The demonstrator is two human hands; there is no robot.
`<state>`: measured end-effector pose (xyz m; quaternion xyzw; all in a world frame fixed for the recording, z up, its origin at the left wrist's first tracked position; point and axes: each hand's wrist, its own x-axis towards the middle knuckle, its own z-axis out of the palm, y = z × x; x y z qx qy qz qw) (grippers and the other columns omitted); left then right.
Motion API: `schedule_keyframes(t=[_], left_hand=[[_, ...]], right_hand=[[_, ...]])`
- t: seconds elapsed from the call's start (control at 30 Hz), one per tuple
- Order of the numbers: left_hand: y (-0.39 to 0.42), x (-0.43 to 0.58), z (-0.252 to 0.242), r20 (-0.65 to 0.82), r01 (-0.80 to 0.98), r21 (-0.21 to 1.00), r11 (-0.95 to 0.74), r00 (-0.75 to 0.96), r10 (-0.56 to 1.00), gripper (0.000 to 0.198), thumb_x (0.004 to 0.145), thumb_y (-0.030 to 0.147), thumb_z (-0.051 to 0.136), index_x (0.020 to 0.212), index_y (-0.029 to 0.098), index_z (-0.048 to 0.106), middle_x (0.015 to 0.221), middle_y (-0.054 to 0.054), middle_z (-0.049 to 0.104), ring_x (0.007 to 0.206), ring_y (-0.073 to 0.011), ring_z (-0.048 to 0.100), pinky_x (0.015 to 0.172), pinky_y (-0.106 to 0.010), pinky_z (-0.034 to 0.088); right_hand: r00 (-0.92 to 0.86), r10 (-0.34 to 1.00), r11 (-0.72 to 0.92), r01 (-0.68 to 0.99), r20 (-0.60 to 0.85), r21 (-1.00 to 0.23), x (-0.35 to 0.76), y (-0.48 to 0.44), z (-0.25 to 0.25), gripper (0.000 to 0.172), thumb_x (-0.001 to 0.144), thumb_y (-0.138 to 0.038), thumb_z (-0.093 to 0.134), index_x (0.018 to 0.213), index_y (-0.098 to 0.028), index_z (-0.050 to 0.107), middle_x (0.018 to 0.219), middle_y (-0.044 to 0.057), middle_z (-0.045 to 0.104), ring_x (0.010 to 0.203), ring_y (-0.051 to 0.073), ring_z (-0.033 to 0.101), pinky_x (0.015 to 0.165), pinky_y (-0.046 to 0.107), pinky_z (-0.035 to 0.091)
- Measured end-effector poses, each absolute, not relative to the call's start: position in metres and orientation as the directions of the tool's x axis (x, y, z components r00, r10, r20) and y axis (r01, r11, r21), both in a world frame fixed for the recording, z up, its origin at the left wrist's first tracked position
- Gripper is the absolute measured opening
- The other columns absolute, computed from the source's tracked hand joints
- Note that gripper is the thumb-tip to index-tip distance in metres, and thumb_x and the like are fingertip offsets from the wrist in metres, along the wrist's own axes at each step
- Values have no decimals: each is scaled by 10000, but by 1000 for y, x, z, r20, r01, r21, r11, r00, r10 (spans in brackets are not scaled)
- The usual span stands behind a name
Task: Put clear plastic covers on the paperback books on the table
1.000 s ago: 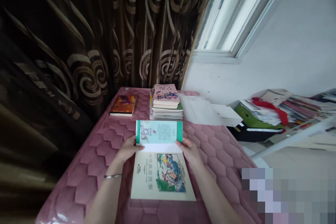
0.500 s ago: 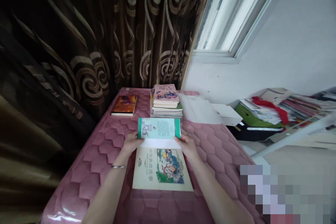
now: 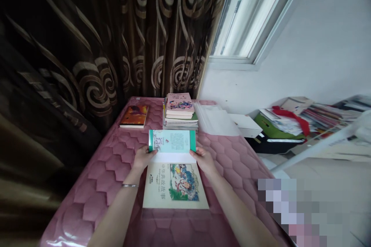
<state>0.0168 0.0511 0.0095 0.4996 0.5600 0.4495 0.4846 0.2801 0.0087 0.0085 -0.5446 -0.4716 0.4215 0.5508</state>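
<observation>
- Two bare hands hold one open, cream-paged paper book (image 3: 153, 197) low over the bed-like pink surface padded in hexagons (image 3: 234, 170), near its middle.
- The left hand (image 3: 144, 157), below a thin silver metal bracelet (image 3: 129, 185), pinches one side edge of the teal-and-green printed paper panel (image 3: 176, 141); its thumb lies on top, and the fingers beneath are mostly hidden.
- The right hand (image 3: 203, 159) closes likewise on the opposite edge, with hardly any gap between thumb and fingers. Gripping both edges probably keeps the panel flat and level.
- The cream page with its coloured picture extends towards the person, between the forearms, perhaps so that both parts face up. Whether its near edge touches the surface, I cannot tell.
- Beyond the panel, a neat stack of books topped by a pink illustrated cover (image 3: 180, 102) stands squared, likely for stability.
- One orange-and-dark paperback (image 3: 134, 115) lies apart, left of the stack; translucent white plastic sheets (image 3: 216, 119) lie to its right.
</observation>
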Motion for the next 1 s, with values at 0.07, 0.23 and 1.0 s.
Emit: schedule_keyframes(t=[0.07, 0.23, 1.0], left_hand=[[51, 16, 9, -84, 116, 989, 88, -36, 996, 310, 527, 354, 779, 734, 151, 668, 680, -30, 709, 632, -178, 640, 585, -250, 474], [40, 4, 29, -67, -19, 997, 71, 170, 983, 405, 483, 343, 823, 811, 151, 682, 816, -50, 735, 761, -212, 667, 728, -319, 513], [35, 3, 32, -26, -25, 999, 32, 214, 976, 448, 544, 359, 787, 900, 155, 609, 915, -68, 718, 843, -221, 657, 796, -354, 502]], right_hand=[[202, 978, 45, 41, 52, -998, 280, 9, 9, 452, 556, -592, 730, 736, -183, 663, 713, 46, 720, 652, 234, 649, 603, 332, 496], [168, 982, 73, 68, 83, -995, 288, 2, 12, 431, 579, -565, 738, 755, -176, 682, 810, 70, 732, 745, 250, 660, 699, 359, 507], [57, 976, 188, 264, 209, -946, 295, 23, 6, 235, 715, -338, 621, 898, -201, 676, 884, 34, 718, 799, 206, 653, 760, 337, 492]])
